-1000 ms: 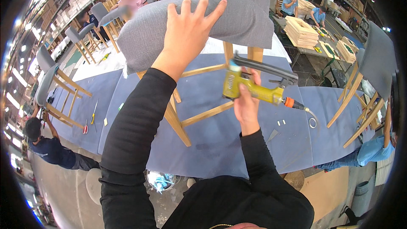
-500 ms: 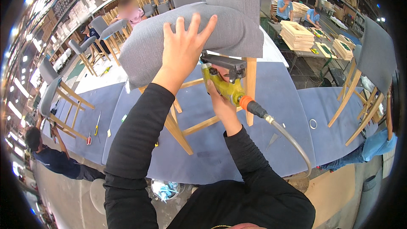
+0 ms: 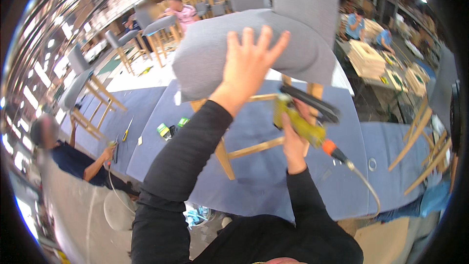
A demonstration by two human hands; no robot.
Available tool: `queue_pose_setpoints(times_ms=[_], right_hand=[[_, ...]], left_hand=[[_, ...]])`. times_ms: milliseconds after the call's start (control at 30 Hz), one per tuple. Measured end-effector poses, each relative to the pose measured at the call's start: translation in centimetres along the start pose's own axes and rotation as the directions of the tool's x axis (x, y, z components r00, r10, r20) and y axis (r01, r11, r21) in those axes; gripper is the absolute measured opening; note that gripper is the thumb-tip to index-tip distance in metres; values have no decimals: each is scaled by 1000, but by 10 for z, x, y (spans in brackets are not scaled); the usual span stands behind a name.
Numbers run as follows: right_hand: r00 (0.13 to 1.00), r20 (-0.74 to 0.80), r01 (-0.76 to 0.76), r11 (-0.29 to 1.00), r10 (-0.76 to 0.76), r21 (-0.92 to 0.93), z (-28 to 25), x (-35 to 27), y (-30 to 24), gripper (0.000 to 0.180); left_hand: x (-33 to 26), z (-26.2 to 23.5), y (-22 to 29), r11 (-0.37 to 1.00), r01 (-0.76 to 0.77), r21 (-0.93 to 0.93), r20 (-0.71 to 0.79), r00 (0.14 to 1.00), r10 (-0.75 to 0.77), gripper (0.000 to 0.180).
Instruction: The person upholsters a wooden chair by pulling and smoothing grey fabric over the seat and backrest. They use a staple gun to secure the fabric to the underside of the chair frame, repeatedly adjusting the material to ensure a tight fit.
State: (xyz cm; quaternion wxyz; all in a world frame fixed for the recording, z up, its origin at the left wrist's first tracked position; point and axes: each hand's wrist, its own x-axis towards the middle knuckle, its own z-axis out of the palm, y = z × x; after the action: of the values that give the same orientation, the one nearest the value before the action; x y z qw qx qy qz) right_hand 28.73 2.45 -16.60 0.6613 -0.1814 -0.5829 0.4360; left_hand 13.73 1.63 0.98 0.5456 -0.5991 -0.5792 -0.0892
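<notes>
A grey upholstered chair [image 3: 198, 49] with wooden legs stands on the blue-covered table [image 3: 264, 181] before me. On top of its padded seat lies my left hand [image 3: 247, 66], fingers spread and pressing on the fabric. My right hand [image 3: 294, 142] grips a yellow-green pneumatic staple gun [image 3: 307, 124] with a black magazine. The gun is slightly blurred, below the seat's front edge by the right front leg, apart from the fabric. From its orange and black coupling a clear air hose [image 3: 367, 186] runs down to the right.
Green-and-white boxes [image 3: 165, 131] lie left of the chair. A yellow-handled screwdriver [image 3: 127, 132] rests farther left, near a co-worker [image 3: 73, 156] handling another chair [image 3: 80, 93]. At right stands a further grey chair [image 3: 442, 80]. Stacked wooden frames [image 3: 365, 58] sit behind, near people in blue.
My right hand has drawn the staple gun down, away from the seat's underside. My left hand stays on the seat. The view has shifted, so the chair appears farther right.
</notes>
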Motion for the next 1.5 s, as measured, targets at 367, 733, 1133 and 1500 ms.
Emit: queue_pose_setpoints(times_ms=[367, 733, 1133, 1500], right_hand=[[358, -76, -490, 257, 930, 833, -233, -231, 157, 37], [-154, -147, -761, -212, 977, -613, -268, -297, 174, 70], [627, 495, -599, 779, 601, -187, 56, -146, -26, 33], [783, 252, -620, 752, 569, 225, 165, -107, -75, 30]], left_hand=[[-51, -53, 39, 983, 103, -150, -32, 994, -109, 59], [-89, -84, 35, 806, 41, -590, -164, 972, -169, 28], [-262, -72, -24, -672, 315, -670, 742, 297, -601, 33], [-255, -58, -59, -927, 196, -320, 840, 512, -182, 24]])
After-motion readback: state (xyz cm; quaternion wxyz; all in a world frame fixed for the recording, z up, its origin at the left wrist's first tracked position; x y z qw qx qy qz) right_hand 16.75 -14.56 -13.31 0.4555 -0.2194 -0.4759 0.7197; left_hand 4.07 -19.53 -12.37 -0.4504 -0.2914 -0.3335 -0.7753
